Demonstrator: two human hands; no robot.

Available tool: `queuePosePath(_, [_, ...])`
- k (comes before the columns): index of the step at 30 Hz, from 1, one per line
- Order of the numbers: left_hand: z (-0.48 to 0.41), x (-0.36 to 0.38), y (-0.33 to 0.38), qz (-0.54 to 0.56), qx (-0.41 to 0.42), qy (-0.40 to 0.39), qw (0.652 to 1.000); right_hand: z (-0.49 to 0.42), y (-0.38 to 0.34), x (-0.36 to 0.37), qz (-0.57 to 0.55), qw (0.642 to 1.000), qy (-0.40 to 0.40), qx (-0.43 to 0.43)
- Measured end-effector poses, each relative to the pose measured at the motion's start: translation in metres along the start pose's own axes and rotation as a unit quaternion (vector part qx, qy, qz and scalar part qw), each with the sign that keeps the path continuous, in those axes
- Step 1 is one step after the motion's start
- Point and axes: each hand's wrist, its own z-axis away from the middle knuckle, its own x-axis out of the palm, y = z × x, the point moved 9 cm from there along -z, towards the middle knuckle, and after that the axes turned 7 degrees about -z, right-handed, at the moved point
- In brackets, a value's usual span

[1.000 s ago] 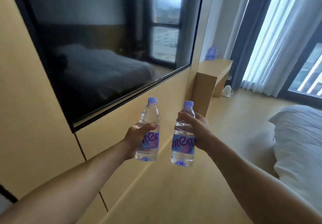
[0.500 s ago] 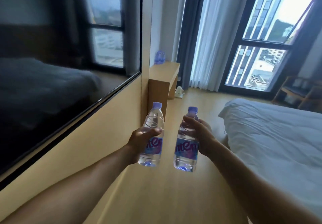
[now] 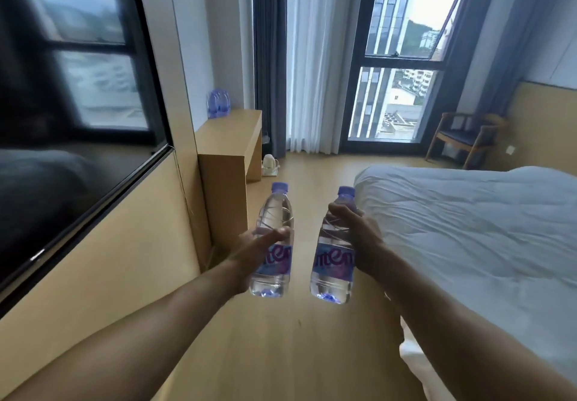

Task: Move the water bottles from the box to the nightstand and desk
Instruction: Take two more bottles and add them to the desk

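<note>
A clear water bottle (image 3: 274, 213) with a purple cap and a purple-and-blue label is held upright in the left hand (image 3: 253, 255); the fingers are wrapped round its far side and the thumb is laid across its middle, just above the label. A second water bottle (image 3: 334, 261) of the same kind is gripped upright in the right hand (image 3: 362, 238), the fingers being curled round its shoulder below the cap. The two bottles are carried side by side, close together but apart, above the wooden floor (image 3: 281, 354).

Ahead of the left hand and to its left, a wooden counter (image 3: 232, 133) is set against the wall. A cluster of water bottles (image 3: 218, 107) is seen at the counter's far end, though their number cannot be told. A white kettle (image 3: 269, 164) is seen on the floor beside the counter's far leg. To the left of the left hand, a dark television screen (image 3: 62, 138) is mounted on the wall. To the right of the right hand, a bed (image 3: 468, 232) with white bedding is seen, and beyond it a wooden chair (image 3: 465, 138) by the window (image 3: 399, 94).
</note>
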Motion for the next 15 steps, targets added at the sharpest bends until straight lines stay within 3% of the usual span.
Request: queuePosePath(15, [-0.258, 0.064, 0.055, -0.014, -0.022, 0.0, 1.0, -0.242, -0.084, -0.063, 0.024, 0.999, -0.003, -0.026])
